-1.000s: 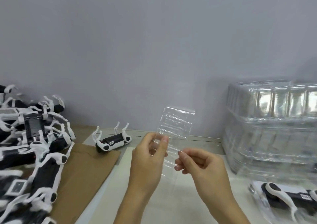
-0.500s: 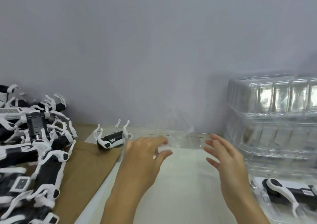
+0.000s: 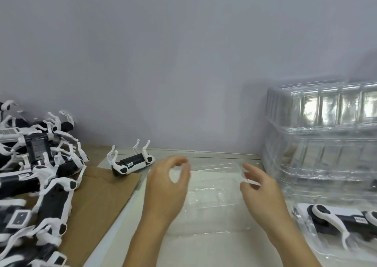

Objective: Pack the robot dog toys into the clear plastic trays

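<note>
A clear plastic tray [image 3: 214,187] lies flat on the white table between my hands. My left hand [image 3: 166,191] is at its left end, with thumb and forefinger curled in a ring round the tray's edge. My right hand [image 3: 260,189] holds the right edge with curled fingertips; the clear rim crosses in front of them. One black-and-white robot dog toy [image 3: 132,163] lies on its back, legs up, just left of my left hand. A pile of several more dog toys [image 3: 40,176] fills the left side.
Brown cardboard [image 3: 98,203] lies under the pile and reaches toward the tray. A tall stack of clear trays [image 3: 326,144] stands at the right against the wall. In front of it, a packed dog toy [image 3: 334,219] lies in a clear tray.
A second ago both hands held the tray upright in the air. They laid it flat on the table, and now both hands have closed on its two ends.
</note>
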The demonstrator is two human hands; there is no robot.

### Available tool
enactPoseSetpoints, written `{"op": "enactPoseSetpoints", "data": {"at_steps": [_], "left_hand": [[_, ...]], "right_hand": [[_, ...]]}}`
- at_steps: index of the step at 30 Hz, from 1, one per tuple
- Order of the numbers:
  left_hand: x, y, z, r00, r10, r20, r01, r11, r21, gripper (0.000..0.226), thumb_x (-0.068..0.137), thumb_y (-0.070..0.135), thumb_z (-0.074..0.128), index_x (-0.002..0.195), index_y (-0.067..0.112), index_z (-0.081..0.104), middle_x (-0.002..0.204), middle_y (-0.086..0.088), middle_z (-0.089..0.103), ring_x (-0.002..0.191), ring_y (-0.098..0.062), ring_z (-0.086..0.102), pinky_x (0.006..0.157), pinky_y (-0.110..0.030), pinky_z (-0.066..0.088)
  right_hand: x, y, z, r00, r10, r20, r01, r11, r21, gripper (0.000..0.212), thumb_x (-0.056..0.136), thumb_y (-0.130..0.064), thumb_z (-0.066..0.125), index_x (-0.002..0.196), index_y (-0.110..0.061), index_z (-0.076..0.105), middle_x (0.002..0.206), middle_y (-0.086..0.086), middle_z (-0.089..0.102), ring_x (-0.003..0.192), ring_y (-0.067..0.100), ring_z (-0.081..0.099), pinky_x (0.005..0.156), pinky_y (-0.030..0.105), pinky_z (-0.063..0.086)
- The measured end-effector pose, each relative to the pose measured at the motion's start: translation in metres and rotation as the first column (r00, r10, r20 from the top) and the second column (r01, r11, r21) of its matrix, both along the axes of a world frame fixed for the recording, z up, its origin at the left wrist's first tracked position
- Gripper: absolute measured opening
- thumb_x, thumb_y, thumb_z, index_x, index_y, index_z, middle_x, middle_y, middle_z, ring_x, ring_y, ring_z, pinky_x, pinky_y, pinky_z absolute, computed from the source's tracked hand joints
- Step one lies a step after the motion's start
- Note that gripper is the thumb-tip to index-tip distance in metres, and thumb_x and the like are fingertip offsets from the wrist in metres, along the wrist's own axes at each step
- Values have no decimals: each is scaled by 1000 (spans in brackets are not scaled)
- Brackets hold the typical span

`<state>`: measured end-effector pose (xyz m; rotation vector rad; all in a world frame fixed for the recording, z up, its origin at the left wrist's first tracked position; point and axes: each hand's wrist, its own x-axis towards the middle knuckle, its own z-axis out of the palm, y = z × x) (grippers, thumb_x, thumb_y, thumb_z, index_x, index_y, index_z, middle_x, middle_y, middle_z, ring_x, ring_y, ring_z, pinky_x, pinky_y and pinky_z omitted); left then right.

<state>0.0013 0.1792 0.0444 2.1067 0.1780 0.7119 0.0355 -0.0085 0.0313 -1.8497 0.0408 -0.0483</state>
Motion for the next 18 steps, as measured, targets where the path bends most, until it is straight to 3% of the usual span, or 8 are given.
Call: {"op": "enactPoseSetpoints", "data": {"at_steps": [2, 4, 6, 10, 13, 15, 18], "left_hand": [[1, 7, -7, 991, 67, -115, -92, 969, -231, 25, 94, 30, 62, 117, 39, 59, 120, 21, 58, 120, -3, 50, 97, -26, 38], [0, 11, -14, 963, -59, -264, -80, 871, -484, 41, 94, 30, 62, 132, 40, 51, 133, 17, 50, 128, -6, 44, 101, -29, 33], [0, 10, -18, 936, -169, -309, -54, 798, -600, 44, 94, 25, 60, 133, 42, 50, 137, 12, 49, 127, -8, 45, 102, -32, 35], [-1, 10, -17, 907, -161, -389, -43, 884, -465, 40, 92, 19, 54, 121, 46, 50, 127, 13, 53, 101, 3, 53, 76, -26, 42], [-4, 15, -14, 886, -158, -436, -36, 915, -403, 34, 92, 23, 54, 118, 44, 47, 120, 15, 51, 89, -2, 55, 65, -24, 41], [-5, 17, -12, 878, -152, -454, -23, 934, -357, 30, 94, 29, 55, 120, 40, 46, 120, 12, 51, 85, -4, 56, 63, -23, 41], [-8, 21, -9, 880, -118, -459, -20, 959, -284, 33, 95, 48, 55, 125, 37, 47, 123, 12, 50, 104, -2, 54, 77, -24, 43]], "right_hand": [[-1, -1, 0, 1000, 10, 1, -10, 1000, 5, 52, 92, -8, 54, 136, -36, 53, 112, -14, 57, 99, 2, 56, 66, 15, 40], [-2, -1, 0, 1000, 26, -8, -26, 1000, 9, 52, 91, -10, 56, 132, -41, 53, 113, -15, 56, 99, 5, 57, 67, 18, 42], [-2, -2, 0, 999, 45, -12, -45, 999, 4, 49, 89, -10, 57, 125, -43, 56, 111, -15, 55, 95, 7, 58, 66, 20, 42], [-2, -7, 1, 996, 89, -25, -90, 995, -42, 40, 87, -11, 58, 113, -42, 58, 111, -7, 52, 87, 13, 58, 62, 25, 41], [-4, -8, 3, 993, 114, -31, -116, 990, -77, 37, 87, -12, 59, 108, -42, 59, 109, -6, 52, 84, 16, 59, 61, 28, 42], [-5, -7, 5, 994, 112, -17, -113, 989, -95, 35, 86, -12, 59, 106, -41, 60, 107, -6, 53, 81, 15, 60, 61, 29, 44], [-5, -3, 5, 996, 90, 22, -86, 989, -119, 31, 86, -15, 60, 104, -40, 63, 107, -6, 55, 85, 13, 60, 70, 34, 49]]}}
